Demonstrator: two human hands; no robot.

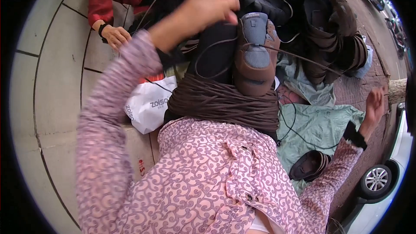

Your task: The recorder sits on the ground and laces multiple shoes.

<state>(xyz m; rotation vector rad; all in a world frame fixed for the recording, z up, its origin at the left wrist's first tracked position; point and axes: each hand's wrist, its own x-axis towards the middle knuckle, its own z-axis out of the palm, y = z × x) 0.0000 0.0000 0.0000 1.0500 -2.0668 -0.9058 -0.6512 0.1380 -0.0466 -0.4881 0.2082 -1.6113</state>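
On my lap rests a brown and grey-blue shoe (258,56), toe toward me, with a dark shoelace (299,56) at its throat. One length runs nearly straight to the right, in line with the closed fingers of my right hand (375,106), raised at the far right; its last stretch is hard to see. Another length loops slackly left of the shoe. My left hand (212,2) is up beyond the shoe's upper left, bent at the fingers and smeared by motion. A thick bundle of brown laces (223,104) lies across my lap, against the toe.
Dark shoes (320,34) are heaped at the far right. A single shoe (310,164) lies by a pale green sheet (316,121). A white bag (149,106) is at my left. Another person's hand (116,37) rests at the far left. A parked car (381,186) stands at right.
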